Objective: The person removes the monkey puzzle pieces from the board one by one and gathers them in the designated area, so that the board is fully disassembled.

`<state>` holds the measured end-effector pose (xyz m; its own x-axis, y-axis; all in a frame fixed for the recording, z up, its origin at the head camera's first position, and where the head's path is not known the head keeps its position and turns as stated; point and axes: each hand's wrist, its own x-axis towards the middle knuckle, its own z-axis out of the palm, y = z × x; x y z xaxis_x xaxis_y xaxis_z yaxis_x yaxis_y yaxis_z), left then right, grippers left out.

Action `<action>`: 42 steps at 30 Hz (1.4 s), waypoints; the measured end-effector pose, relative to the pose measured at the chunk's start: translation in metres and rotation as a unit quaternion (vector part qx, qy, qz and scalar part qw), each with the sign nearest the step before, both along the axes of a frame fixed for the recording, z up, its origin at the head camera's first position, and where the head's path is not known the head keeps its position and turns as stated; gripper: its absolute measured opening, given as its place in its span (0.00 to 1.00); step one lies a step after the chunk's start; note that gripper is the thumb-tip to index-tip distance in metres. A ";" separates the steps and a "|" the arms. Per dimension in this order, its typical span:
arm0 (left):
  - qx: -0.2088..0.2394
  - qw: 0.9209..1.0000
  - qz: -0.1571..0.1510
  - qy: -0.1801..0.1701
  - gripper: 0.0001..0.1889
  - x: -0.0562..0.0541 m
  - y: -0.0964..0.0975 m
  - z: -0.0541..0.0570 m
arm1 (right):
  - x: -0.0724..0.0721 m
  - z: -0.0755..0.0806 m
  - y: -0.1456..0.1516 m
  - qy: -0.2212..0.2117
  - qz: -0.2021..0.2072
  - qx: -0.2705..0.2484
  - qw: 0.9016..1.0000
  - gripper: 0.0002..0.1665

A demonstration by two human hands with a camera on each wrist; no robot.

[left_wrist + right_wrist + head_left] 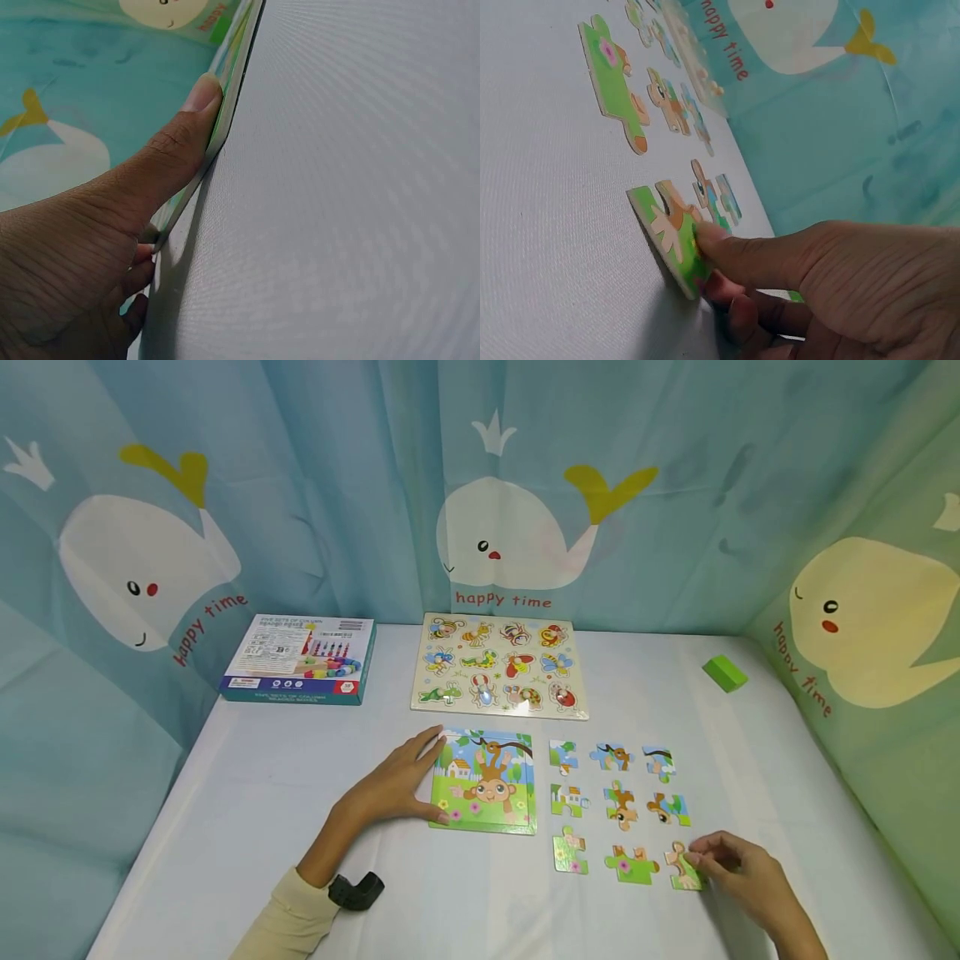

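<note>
In the head view my left hand spans the left side of a square puzzle board with a monkey picture. The thumb lies on the board's edge in the left wrist view, the other fingers partly hidden behind it. My right hand pinches a green jigsaw piece with a small hand drawn on it between thumb and fingers. That piece is tilted, one edge off the cloth. Left of it lie other loose pieces, among them a green one with a pink flower and a tree-and-house one.
Behind the board lies a wooden insect peg puzzle. A boxed toy set sits at the back left, a green block at the back right. Whale-print curtains enclose the white-covered table.
</note>
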<state>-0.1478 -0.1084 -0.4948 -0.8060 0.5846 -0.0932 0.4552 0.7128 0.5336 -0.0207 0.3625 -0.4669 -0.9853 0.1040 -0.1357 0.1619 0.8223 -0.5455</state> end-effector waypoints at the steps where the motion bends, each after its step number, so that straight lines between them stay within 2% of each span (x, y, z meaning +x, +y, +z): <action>1: -0.002 1.000 0.000 0.000 0.63 0.000 0.000 0.000 | -0.001 0.001 0.000 -0.011 -0.002 0.007 1.000 0.05; 7: 0.011 1.000 0.004 0.003 0.62 0.000 0.002 0.003 | -0.006 0.002 0.002 -0.027 -0.005 0.027 0.999 0.07; 14: 0.005 1.000 0.001 -0.009 0.61 0.008 0.002 0.000 | -0.003 -0.002 0.001 -0.080 -0.015 0.020 0.996 0.13; 21: 0.019 1.000 0.000 0.003 0.62 0.004 0.004 -0.001 | -0.005 -0.002 0.000 -0.054 -0.013 0.033 0.998 0.15; 27: 0.013 1.000 -0.009 0.012 0.62 0.001 0.005 -0.003 | -0.002 -0.002 0.001 -0.051 -0.010 0.027 0.998 0.17; 37: 0.009 1.000 -0.016 0.024 0.62 0.000 0.005 -0.001 | -0.007 0.001 0.002 -0.097 -0.012 0.025 0.995 0.21; 42: 0.006 1.000 -0.014 0.024 0.62 0.001 0.003 0.000 | -0.010 0.001 0.000 -0.100 -0.015 0.032 0.994 0.19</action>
